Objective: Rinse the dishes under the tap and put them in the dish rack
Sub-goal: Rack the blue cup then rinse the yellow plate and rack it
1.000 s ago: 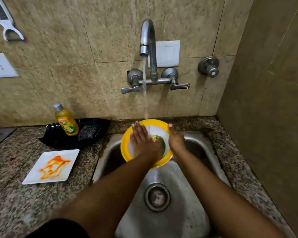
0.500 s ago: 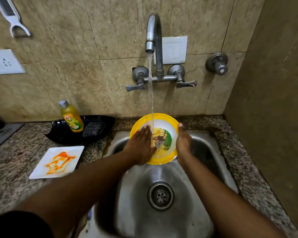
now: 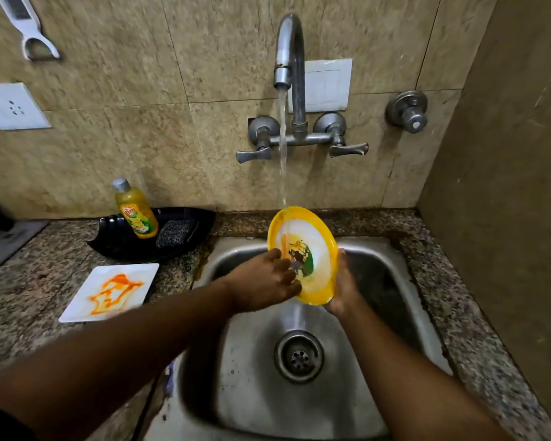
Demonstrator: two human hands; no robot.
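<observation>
A round yellow plate (image 3: 312, 237) with a white middle and a printed picture is held tilted over the steel sink (image 3: 392, 281), its face turned to the left. Water from the tap (image 3: 288, 49) falls onto its upper part and runs off the bottom edge. My right hand (image 3: 344, 291) grips the plate's lower right rim from behind. My left hand (image 3: 268, 281) lies with its fingers against the plate's face. A square white plate (image 3: 109, 292) smeared with orange sauce lies on the counter left of the sink. No dish rack is in view.
A black leaf-shaped tray (image 3: 115, 243) behind the white plate holds a yellow dish-soap bottle (image 3: 136, 208) and a dark scrub pad (image 3: 174, 232). Tap handles (image 3: 347, 149) stick out from the tiled wall. A brown side wall (image 3: 506, 218) closes the right. The drain (image 3: 299, 356) sits mid-sink.
The plate has been turned from facing me to a steeper tilt facing left. My left hand slid from the middle of the plate to its lower left part. The view moved closer.
</observation>
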